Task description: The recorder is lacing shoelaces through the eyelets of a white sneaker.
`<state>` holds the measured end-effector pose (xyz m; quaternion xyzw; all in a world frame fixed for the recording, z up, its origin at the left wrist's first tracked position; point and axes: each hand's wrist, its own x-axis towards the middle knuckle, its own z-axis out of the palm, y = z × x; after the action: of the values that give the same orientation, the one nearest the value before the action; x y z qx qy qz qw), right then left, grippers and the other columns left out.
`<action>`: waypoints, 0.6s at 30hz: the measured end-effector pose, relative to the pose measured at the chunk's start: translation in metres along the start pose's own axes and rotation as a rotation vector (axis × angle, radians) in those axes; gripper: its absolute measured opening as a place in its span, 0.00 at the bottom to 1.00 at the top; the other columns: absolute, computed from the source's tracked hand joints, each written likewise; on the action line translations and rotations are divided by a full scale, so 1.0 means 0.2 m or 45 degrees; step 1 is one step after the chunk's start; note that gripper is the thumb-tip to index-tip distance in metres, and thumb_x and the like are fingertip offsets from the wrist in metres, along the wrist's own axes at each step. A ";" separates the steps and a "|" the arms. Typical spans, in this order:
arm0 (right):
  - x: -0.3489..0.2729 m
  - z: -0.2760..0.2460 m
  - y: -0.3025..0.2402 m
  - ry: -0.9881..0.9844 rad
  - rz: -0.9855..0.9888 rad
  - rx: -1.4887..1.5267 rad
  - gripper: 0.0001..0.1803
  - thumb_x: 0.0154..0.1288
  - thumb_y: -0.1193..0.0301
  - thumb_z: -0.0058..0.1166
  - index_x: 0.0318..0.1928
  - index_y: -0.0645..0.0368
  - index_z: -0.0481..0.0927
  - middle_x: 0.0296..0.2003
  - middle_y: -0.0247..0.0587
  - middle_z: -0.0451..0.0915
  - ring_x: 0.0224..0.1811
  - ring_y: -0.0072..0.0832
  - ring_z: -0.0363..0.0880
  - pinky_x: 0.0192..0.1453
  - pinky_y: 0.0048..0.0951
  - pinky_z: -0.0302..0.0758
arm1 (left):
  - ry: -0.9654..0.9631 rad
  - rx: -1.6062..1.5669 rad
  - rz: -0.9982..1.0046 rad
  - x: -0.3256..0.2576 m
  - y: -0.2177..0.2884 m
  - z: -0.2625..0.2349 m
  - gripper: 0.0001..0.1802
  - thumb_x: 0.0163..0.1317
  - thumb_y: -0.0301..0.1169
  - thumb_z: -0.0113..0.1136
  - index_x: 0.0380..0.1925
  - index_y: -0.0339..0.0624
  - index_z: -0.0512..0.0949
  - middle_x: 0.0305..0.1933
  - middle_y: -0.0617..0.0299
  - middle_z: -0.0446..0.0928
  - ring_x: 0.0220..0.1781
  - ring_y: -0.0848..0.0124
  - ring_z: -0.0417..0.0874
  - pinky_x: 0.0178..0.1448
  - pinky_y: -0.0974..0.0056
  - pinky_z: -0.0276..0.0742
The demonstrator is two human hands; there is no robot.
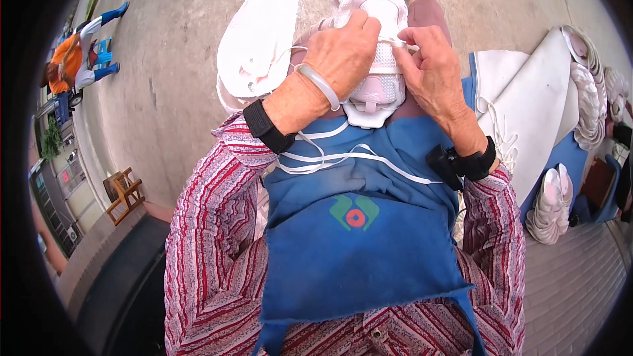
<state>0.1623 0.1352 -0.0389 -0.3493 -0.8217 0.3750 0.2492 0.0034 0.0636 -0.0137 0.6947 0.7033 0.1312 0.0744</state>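
Observation:
A white shoe upper with a mesh front (376, 46) rests on my lap over a blue apron (356, 237). My left hand (343, 53) lies across its left side, fingers pinching a thin white lace (395, 41) at the top. From the right, my right hand (432, 69) grips the same lace and the shoe's edge. More white lace (343, 157) trails in loops down over the apron. A second white shoe, sole up (257, 36), lies just left of my left hand.
White shoe parts are stacked at the right (590, 99), and a pile of white shoes (550, 204) sits by a white sheet (534, 112). On the far left a person in orange (69, 59) sits; a small wooden stool (123, 191) stands nearby. Concrete ground lies ahead.

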 end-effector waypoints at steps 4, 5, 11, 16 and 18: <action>-0.01 0.00 0.00 0.013 0.004 0.038 0.11 0.56 0.74 0.58 0.40 0.62 0.77 0.34 0.48 0.73 0.36 0.43 0.76 0.40 0.37 0.73 | 0.000 0.079 0.078 -0.01 -0.02 0.03 0.06 0.56 0.26 0.55 0.33 0.40 0.70 0.34 0.54 0.71 0.28 0.53 0.79 0.27 0.54 0.76; -0.01 0.01 0.00 0.031 -0.040 0.045 0.10 0.56 0.74 0.58 0.40 0.62 0.77 0.34 0.47 0.73 0.36 0.43 0.77 0.40 0.37 0.73 | -0.016 0.063 0.084 -0.01 -0.03 0.04 0.07 0.56 0.27 0.55 0.34 0.40 0.70 0.35 0.54 0.71 0.28 0.52 0.79 0.28 0.53 0.76; -0.02 0.00 0.00 -0.116 0.075 0.007 0.15 0.56 0.69 0.58 0.43 0.62 0.76 0.38 0.49 0.75 0.40 0.44 0.77 0.44 0.38 0.74 | -0.074 0.014 0.064 0.01 -0.05 0.01 0.08 0.57 0.27 0.54 0.36 0.40 0.69 0.37 0.51 0.71 0.29 0.50 0.79 0.30 0.50 0.76; -0.02 -0.04 -0.02 -0.207 0.000 -0.081 0.20 0.56 0.66 0.59 0.47 0.63 0.74 0.43 0.51 0.73 0.43 0.47 0.76 0.48 0.39 0.75 | -0.130 0.104 -0.048 0.00 -0.02 0.02 0.08 0.58 0.27 0.53 0.37 0.39 0.68 0.38 0.50 0.71 0.31 0.48 0.79 0.32 0.49 0.76; -0.02 -0.03 -0.01 -0.203 -0.013 -0.071 0.22 0.55 0.66 0.59 0.49 0.63 0.73 0.44 0.52 0.73 0.44 0.48 0.76 0.48 0.40 0.75 | -0.122 0.025 -0.044 -0.01 -0.03 0.03 0.08 0.59 0.27 0.52 0.37 0.39 0.68 0.38 0.48 0.71 0.31 0.47 0.79 0.33 0.48 0.75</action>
<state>0.1678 0.1340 -0.0347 -0.3210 -0.8508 0.3774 0.1750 -0.0013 0.0628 -0.0221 0.6886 0.7121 0.0895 0.1034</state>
